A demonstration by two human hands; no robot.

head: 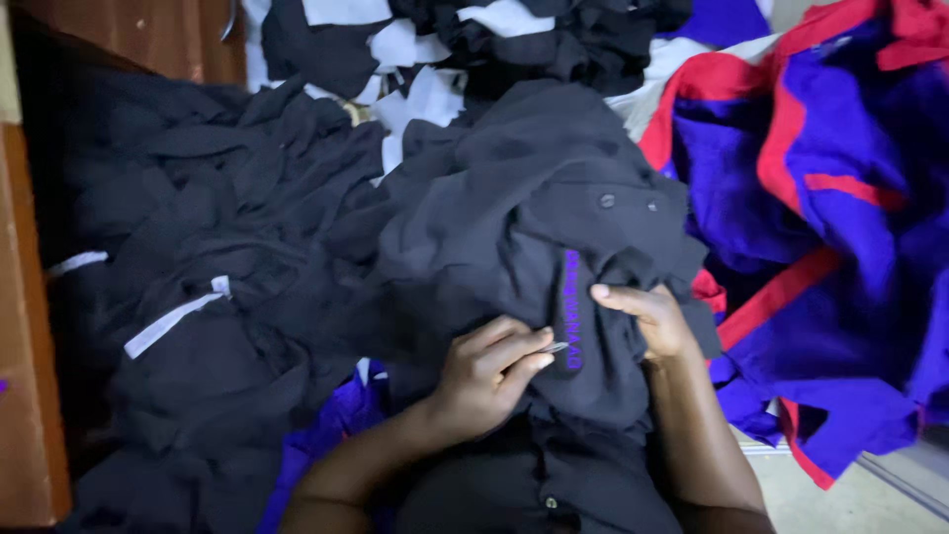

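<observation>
Black shirt point(534, 227) spread at centre of a crowded work surface, purple embroidered strip point(571, 311) running down its front, two dark buttons just above. Left hand point(489, 376) closed around a small metal tool point(554, 347), tip touching the lower end of the embroidery. Right hand point(643, 316) resting on the same shirt just beside the strip, fingers curled and pinching a fold of the black cloth, thumb pointing toward the lettering. Both forearms entering from the bottom edge, over a second dark buttoned garment. To the left, a heap of black garments point(217, 257) with narrow white strips point(173, 321) showing among the folds. At top, more black cloth mixed with white fabric pieces point(415, 99). To the right, a pile of blue and red garments point(840, 218), touching the shirt's edge. Patch of blue fabric point(336, 425) beside the left forearm. Brown wooden surface point(25, 396) along the far left.
</observation>
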